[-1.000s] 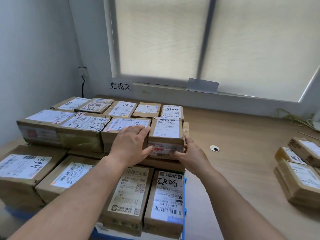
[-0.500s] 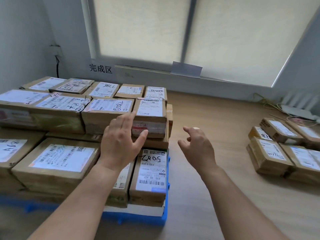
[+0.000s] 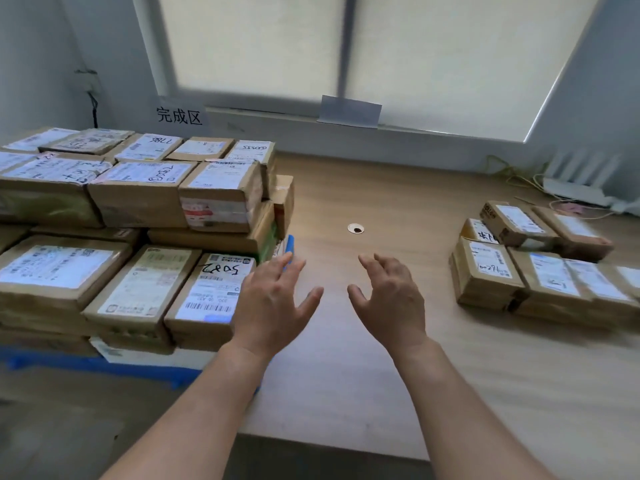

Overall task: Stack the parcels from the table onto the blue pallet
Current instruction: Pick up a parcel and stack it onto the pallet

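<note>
Brown cardboard parcels with white labels are stacked in layers on the blue pallet (image 3: 104, 364) at the left. The parcel with a red-and-white side label (image 3: 221, 195) sits at the right end of the top layer. Several more parcels (image 3: 491, 271) lie on the wooden table (image 3: 346, 341) at the right. My left hand (image 3: 273, 303) hovers empty with fingers spread, just right of the stack's front corner. My right hand (image 3: 391, 299) floats beside it over the table, fingers loosely curved, holding nothing.
A round cable hole (image 3: 355, 229) sits in the table beyond my hands. A white router (image 3: 578, 188) and yellow cables lie at the back right. A window with drawn blinds and a sign with characters (image 3: 179, 116) fill the back wall.
Both hands let go of the red-labelled parcel on the top layer and drew back to the right, over the table. The view swung right, toward the table parcels.
</note>
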`<state>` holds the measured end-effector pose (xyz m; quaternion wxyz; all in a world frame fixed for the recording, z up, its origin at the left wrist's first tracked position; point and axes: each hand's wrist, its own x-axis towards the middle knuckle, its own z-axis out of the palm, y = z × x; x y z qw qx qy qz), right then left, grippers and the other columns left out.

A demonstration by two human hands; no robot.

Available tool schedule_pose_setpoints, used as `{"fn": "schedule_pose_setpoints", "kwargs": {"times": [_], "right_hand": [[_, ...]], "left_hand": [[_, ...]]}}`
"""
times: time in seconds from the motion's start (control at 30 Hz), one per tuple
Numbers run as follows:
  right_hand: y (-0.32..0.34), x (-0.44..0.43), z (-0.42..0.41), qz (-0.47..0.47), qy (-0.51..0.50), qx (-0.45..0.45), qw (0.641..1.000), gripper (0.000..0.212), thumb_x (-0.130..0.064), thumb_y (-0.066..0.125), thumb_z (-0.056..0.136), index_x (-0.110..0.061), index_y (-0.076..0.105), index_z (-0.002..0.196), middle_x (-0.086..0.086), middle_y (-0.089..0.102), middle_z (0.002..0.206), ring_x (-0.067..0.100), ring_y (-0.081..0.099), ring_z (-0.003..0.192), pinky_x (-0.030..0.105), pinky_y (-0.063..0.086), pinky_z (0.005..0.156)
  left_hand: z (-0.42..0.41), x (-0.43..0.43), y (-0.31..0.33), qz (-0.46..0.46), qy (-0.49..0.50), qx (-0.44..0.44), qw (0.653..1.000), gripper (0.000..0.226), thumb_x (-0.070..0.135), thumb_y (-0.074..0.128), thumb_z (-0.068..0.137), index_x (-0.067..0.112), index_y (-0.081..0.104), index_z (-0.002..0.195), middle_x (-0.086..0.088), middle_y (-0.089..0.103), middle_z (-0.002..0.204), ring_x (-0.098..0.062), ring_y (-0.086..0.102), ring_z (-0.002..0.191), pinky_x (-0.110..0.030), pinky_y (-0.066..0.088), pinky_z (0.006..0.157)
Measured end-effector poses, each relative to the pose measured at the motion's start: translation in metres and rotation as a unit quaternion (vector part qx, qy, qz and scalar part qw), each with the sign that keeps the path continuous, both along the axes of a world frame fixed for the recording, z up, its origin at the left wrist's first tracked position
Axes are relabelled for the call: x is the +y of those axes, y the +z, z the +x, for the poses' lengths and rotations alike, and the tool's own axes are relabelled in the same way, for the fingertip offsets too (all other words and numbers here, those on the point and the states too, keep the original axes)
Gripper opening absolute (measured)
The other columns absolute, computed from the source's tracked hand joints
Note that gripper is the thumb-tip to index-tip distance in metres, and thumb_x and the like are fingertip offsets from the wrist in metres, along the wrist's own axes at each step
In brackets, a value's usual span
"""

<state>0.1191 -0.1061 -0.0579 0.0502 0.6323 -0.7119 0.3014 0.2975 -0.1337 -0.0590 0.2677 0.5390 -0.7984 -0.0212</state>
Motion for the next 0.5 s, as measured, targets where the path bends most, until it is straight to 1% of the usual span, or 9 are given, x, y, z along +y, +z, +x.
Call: {"fn": "schedule_pose_setpoints", "kwargs": {"times": [0.1,0.27,0.4,0.43,0.5], "right_hand": [[-0.008,0.016,-0.041,-0.001,-0.013,0.028,1.0,0.055,-0.023,0.084,0.063,-0.009,0.068,0.114,0.018,0.067,0.109,0.038,0.065,0.094,0.044,0.054,0.074],[-0.017,0.045,-0.107,0.011,-0.04,0.048,0.998,0.06,-0.029,0.085,0.062,-0.011,0.067,0.116,0.017,0.067,0.11,0.035,0.065,0.095,0.045,0.054,0.075],[-0.024,0.069,-0.161,0.025,-0.059,0.065,0.996,0.067,-0.034,0.084,0.062,-0.013,0.064,0.122,0.017,0.065,0.115,0.035,0.064,0.102,0.048,0.052,0.083],[-0.025,0.075,-0.173,0.03,-0.065,0.072,0.995,0.069,-0.035,0.084,0.062,-0.013,0.063,0.124,0.018,0.064,0.118,0.036,0.063,0.105,0.049,0.051,0.086],[-0.028,0.088,-0.195,0.04,-0.076,0.081,0.993,0.073,-0.037,0.083,0.062,-0.015,0.061,0.128,0.02,0.06,0.125,0.037,0.061,0.11,0.051,0.048,0.092]], "left_hand": [[-0.038,0.016,-0.011,0.011,0.003,-0.032,0.999,0.063,0.057,0.041,0.082,0.011,0.066,0.115,-0.011,0.065,0.119,-0.029,0.063,0.108,-0.044,0.049,0.088],[-0.106,0.037,-0.021,0.022,-0.008,-0.047,0.999,0.07,0.061,0.037,0.082,0.011,0.059,0.126,-0.01,0.062,0.124,-0.028,0.059,0.115,-0.046,0.046,0.094],[-0.163,0.054,-0.03,0.029,-0.011,-0.052,0.998,0.077,0.064,0.033,0.08,0.012,0.053,0.133,-0.012,0.058,0.131,-0.029,0.055,0.121,-0.046,0.043,0.098],[-0.176,0.059,-0.033,0.034,-0.013,-0.048,0.998,0.08,0.066,0.03,0.079,0.013,0.05,0.136,-0.012,0.054,0.135,-0.028,0.051,0.126,-0.045,0.04,0.101],[-0.201,0.068,-0.039,0.054,-0.025,-0.045,0.997,0.09,0.072,0.021,0.076,0.017,0.038,0.145,-0.009,0.041,0.147,-0.024,0.038,0.136,-0.042,0.029,0.11]]}}
